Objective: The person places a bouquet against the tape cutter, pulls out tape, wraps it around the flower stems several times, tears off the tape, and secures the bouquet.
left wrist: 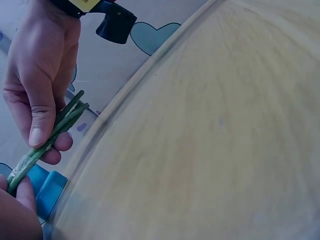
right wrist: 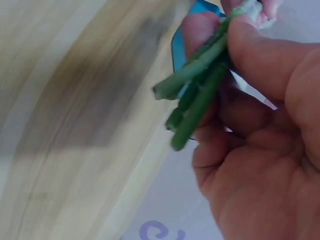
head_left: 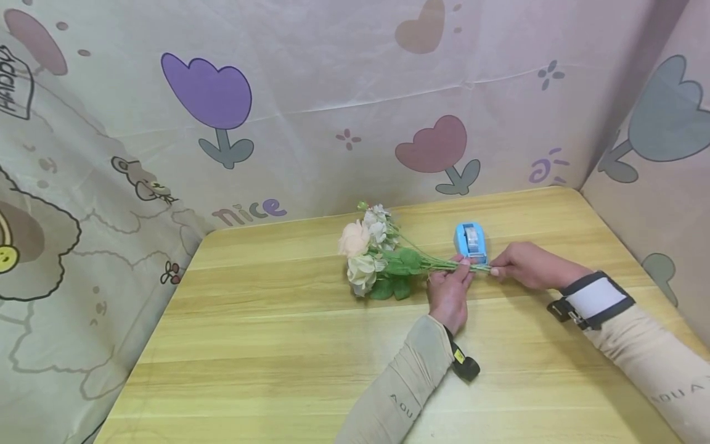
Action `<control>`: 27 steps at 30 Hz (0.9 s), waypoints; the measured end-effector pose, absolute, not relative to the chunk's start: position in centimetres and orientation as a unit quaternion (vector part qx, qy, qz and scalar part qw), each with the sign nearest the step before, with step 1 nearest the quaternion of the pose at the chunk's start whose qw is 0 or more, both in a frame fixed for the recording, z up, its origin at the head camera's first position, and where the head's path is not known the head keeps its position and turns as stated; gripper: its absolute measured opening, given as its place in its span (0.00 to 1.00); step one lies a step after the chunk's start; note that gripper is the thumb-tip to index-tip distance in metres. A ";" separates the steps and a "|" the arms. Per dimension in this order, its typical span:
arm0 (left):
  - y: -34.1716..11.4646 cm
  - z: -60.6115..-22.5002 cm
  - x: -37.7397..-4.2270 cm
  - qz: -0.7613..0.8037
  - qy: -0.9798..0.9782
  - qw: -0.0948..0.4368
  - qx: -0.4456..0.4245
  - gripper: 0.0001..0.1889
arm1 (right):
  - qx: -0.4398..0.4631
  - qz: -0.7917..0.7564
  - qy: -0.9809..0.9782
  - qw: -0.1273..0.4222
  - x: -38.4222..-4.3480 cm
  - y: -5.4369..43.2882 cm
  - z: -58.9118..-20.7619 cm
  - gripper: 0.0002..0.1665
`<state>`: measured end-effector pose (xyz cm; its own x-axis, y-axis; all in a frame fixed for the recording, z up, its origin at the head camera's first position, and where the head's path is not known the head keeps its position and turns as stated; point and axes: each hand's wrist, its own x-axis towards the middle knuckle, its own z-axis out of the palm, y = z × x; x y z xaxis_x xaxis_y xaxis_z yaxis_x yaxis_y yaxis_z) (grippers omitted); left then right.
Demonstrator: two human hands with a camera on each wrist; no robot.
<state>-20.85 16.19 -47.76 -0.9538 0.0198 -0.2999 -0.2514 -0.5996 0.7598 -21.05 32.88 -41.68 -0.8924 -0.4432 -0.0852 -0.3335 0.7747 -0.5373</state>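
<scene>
On the bench (head_left: pixel 249 345), left hand (head_left: pixel 448 302) and right hand (head_left: pixel 529 265) fingers (right wrist: pixel 200 32) pinch stems (right wrist: pixel 196 112), likely keeping them bundled, blooms (head_left: pixel 354 239) toward nine o'clock.

before me spreads a yellow wood-grained worktop (head_left: pixel 266 345) with rounded far corners. a blue plastic tape dispenser (head_left: pixel 461 240) with a clear roll (head_left: pixel 472 238) sits on it; whether the peach-and-white flowers (head_left: pixel 363 271) i hold also rest there, i cannot tell.
</scene>
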 end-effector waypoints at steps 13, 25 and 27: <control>16.2 -47.6 -20.7 0.880 0.446 0.079 -0.140 0.13 | -0.232 -0.179 0.956 -0.025 -20.0 31.9 -42.2 0.06; 16.2 -47.8 -20.6 0.890 0.429 0.077 -0.134 0.15 | -0.279 -0.137 0.942 -0.128 -19.8 32.1 -43.3 0.06; 16.2 -47.7 -20.6 0.889 0.429 0.076 -0.140 0.15 | -0.280 -0.136 0.940 -0.137 -19.7 32.1 -43.3 0.06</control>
